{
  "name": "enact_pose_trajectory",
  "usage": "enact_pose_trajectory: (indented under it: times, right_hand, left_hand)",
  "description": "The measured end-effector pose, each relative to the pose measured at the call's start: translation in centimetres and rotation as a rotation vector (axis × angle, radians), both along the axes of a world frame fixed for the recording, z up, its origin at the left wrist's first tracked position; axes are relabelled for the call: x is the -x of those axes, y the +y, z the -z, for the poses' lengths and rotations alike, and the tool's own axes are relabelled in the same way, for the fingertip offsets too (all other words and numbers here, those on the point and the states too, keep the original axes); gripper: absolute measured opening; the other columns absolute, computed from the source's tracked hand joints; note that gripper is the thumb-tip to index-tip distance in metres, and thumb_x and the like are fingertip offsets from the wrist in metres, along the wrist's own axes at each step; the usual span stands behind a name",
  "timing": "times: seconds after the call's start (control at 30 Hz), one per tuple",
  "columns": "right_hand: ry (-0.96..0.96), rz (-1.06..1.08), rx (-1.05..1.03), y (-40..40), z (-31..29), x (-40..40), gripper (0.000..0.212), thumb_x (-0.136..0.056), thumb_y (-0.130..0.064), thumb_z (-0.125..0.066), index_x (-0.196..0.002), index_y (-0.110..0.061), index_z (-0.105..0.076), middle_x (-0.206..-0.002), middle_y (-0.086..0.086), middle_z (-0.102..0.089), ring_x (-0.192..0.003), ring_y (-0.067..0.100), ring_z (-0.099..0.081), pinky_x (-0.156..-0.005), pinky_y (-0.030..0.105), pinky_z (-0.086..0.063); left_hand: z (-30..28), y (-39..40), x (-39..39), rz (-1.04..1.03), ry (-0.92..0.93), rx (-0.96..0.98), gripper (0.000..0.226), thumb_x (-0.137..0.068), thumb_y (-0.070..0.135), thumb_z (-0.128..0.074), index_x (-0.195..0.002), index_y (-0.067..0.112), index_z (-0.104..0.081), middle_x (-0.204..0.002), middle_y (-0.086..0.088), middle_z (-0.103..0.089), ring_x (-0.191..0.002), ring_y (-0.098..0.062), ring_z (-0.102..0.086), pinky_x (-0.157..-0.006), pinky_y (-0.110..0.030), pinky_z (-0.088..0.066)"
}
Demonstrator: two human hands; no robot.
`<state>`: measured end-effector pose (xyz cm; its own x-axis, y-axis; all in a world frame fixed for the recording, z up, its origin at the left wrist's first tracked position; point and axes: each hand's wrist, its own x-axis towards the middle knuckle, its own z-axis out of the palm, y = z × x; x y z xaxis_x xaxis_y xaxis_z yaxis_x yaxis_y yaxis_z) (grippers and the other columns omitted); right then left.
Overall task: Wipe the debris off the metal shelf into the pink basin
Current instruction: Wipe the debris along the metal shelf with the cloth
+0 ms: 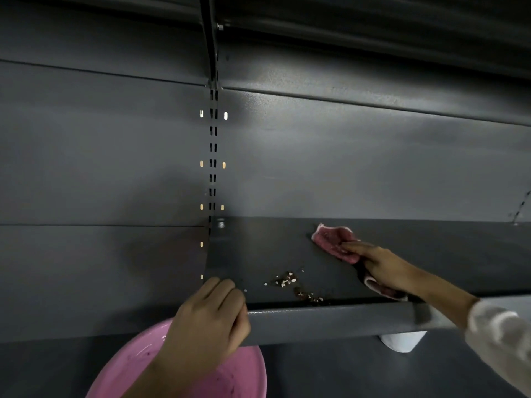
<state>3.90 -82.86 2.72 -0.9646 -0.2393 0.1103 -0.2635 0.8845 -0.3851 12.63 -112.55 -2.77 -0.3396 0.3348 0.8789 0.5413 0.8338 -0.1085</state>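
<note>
Debris [296, 288] remains on the metal shelf [431, 254], two small heaps close to its front edge toward the left end, so the wipe is not finished. Your right hand [385, 268] grips a pink cloth [333, 239] pressed flat near the shelf's back edge, well apart from the heaps, while your left hand [212, 320] is closed over the front left corner. Pink basin [247, 377] sits below that corner, already holding dark specks.

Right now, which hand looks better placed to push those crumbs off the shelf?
The right hand: it already presses the pink cloth on the shelf, behind the debris. The left hand grips the shelf's corner above the pink basin.
</note>
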Motion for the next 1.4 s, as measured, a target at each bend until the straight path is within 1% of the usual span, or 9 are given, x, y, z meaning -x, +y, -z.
enact_pose_trajectory:
  times: [0.23,0.43,0.57,0.63,0.7,0.77,0.87,1.1,1.4]
  right_hand:
    - [0.077,-0.245,0.036,-8.7,0.3,-2.2,0.056,-0.08,0.02,-0.033,-0.13,-0.002,-0.047,-0.144,0.012,-0.041,-0.137,0.019,-0.033,-0.093,-0.011,-0.005]
    - [0.085,-0.318,0.081,-11.6,0.1,-2.1,0.06,-0.076,0.02,-0.03,-0.129,-0.003,-0.048,-0.144,0.012,-0.043,-0.137,0.019,-0.035,-0.11,0.009,-0.015]
    - [0.142,-0.142,0.2,-7.6,-2.1,-0.9,0.057,-0.077,0.023,-0.034,-0.126,-0.001,-0.05,-0.139,0.016,-0.047,-0.129,0.018,-0.043,-0.089,-0.016,-0.014]
    - [0.143,-0.056,0.171,-4.3,-2.0,-0.6,0.057,-0.081,0.02,-0.035,-0.129,-0.007,-0.048,-0.136,0.014,-0.05,-0.123,0.015,-0.045,-0.093,-0.01,-0.021]
    - [0.041,-0.026,0.117,-2.2,-1.0,-1.0,0.056,-0.088,0.012,-0.034,-0.132,-0.02,-0.045,-0.136,0.012,-0.051,-0.125,0.022,-0.048,-0.106,0.015,-0.029]
    - [0.0,-0.023,0.072,-1.9,0.2,-1.5,0.053,-0.088,0.012,-0.033,-0.132,-0.013,-0.045,-0.142,0.014,-0.044,-0.133,0.028,-0.04,-0.111,0.022,-0.022]
    - [0.038,-0.083,0.027,-3.5,0.9,-1.4,0.055,-0.085,0.016,-0.032,-0.135,-0.006,-0.039,-0.148,0.01,-0.034,-0.14,0.019,-0.028,-0.106,0.01,-0.008]
    - [0.016,-0.25,0.036,-7.1,0.5,-2.0,0.058,-0.08,0.02,-0.03,-0.129,-0.004,-0.048,-0.144,0.008,-0.041,-0.133,0.009,-0.033,-0.095,-0.011,-0.008]
    - [0.014,-0.118,0.258,-7.1,-1.5,2.3,0.047,-0.09,0.014,-0.028,-0.124,-0.004,-0.054,-0.127,0.007,-0.056,-0.107,0.017,-0.058,-0.079,-0.004,-0.042]
  left_hand:
    - [0.0,0.2,-0.1,-0.026,-0.019,-0.038,0.024,-0.072,0.007,-0.042,-0.048,0.007,-0.045,-0.052,-0.004,-0.043,-0.061,-0.017,-0.03,-0.053,-0.03,-0.032]
    - [-0.2,-0.3,-0.1,0.003,-0.022,0.016,0.023,-0.072,0.008,-0.042,-0.049,0.008,-0.046,-0.052,-0.002,-0.044,-0.061,-0.015,-0.029,-0.054,-0.029,-0.032]
    - [-0.3,-0.3,-0.1,0.01,0.007,0.022,0.023,-0.072,0.007,-0.043,-0.049,0.009,-0.046,-0.052,-0.002,-0.045,-0.062,-0.014,-0.029,-0.056,-0.027,-0.032]
    - [-0.1,-0.2,0.0,0.014,-0.006,-0.005,0.022,-0.072,0.008,-0.043,-0.05,0.009,-0.046,-0.053,-0.002,-0.045,-0.062,-0.014,-0.03,-0.055,-0.026,-0.032]
    - [0.1,-0.2,0.1,0.015,-0.022,-0.037,0.021,-0.071,0.008,-0.044,-0.05,0.008,-0.046,-0.053,-0.002,-0.045,-0.062,-0.013,-0.031,-0.054,-0.027,-0.032]
    - [0.1,0.0,0.1,0.011,-0.029,-0.062,0.02,-0.07,0.008,-0.044,-0.05,0.008,-0.045,-0.053,-0.002,-0.044,-0.061,-0.013,-0.03,-0.053,-0.026,-0.032]
    - [0.0,0.2,0.0,0.01,-0.021,-0.077,0.021,-0.071,0.008,-0.043,-0.05,0.009,-0.043,-0.052,-0.002,-0.042,-0.061,-0.014,-0.03,-0.053,-0.025,-0.03]
    - [0.1,0.2,0.0,0.017,-0.02,-0.087,0.022,-0.071,0.007,-0.043,-0.049,0.008,-0.043,-0.052,-0.004,-0.042,-0.061,-0.016,-0.03,-0.053,-0.026,-0.03]
    - [0.3,-0.2,0.2,0.045,0.019,-0.041,0.012,-0.067,0.008,-0.047,-0.058,0.014,-0.04,-0.054,-0.002,-0.043,-0.062,-0.014,-0.031,-0.05,-0.025,-0.032]
